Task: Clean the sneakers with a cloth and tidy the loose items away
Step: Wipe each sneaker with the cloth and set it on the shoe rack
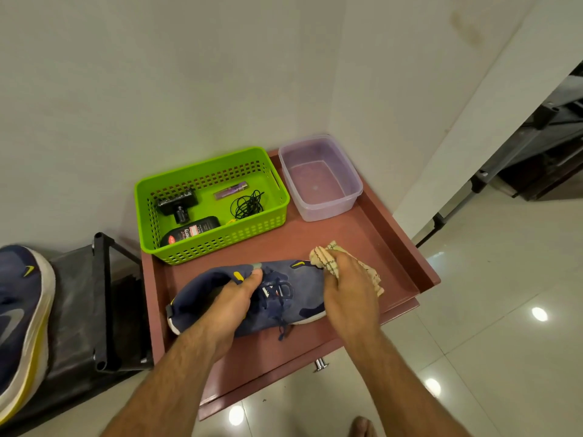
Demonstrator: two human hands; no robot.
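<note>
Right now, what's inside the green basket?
In the green basket lie a black brush, a purple lighter, a tangle of black cord and a black polish bottle. The near wall covers the bottle's lower part.

— What carried everything?
— A reddish-brown desk (pixel 362 247) with a raised rim along its right and far edges, standing on a glossy tiled floor (pixel 489 326).
— And directly on it?
— A green basket (pixel 217 244) at the far left, a clear plastic tub (pixel 320 212) just beside it at the far right, and a navy sneaker (pixel 299 298) lying along the near side.
</note>
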